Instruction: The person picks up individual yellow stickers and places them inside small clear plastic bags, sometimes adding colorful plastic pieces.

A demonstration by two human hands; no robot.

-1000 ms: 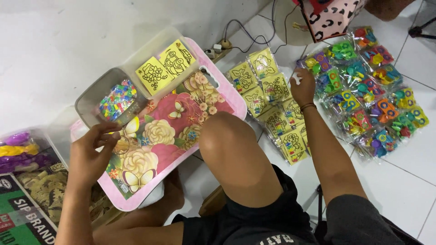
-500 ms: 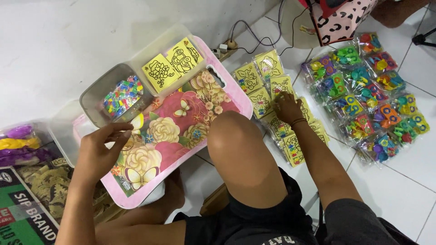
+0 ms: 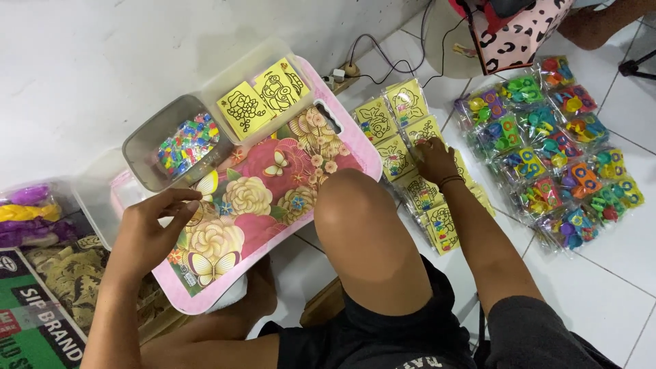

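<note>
My left hand (image 3: pixel 152 231) hovers over the near left part of a pink tray (image 3: pixel 370 161) printed with flowers and butterflies, its fingertips pinched together with nothing visible between them. My right hand (image 3: pixel 435 161) lies on rows of yellow picture-card packets (image 3: pixel 377 120) spread on the floor tiles, fingers curled down onto one; whether it grips the packet is unclear. At the tray's far edge stand a grey tub (image 3: pixel 140 147) of small coloured beads and a clear box (image 3: pixel 232 72) holding two yellow picture cards (image 3: pixel 263 99). My bent knee (image 3: pixel 362 225) rises between the tray and the packets.
Clear packets of colourful plastic toys (image 3: pixel 547 137) cover the floor at the right. A leopard-print bag (image 3: pixel 519 34) and a cable with plug (image 3: pixel 350 67) lie at the back. Purple and yellow bagged items (image 3: pixel 27 212) and a green printed mat (image 3: pixel 34 321) sit at the left.
My right hand has moved left from the colourful toy packets onto the yellow card packets. My left hand stays over the tray, shifted slightly, fingers still pinched.
</note>
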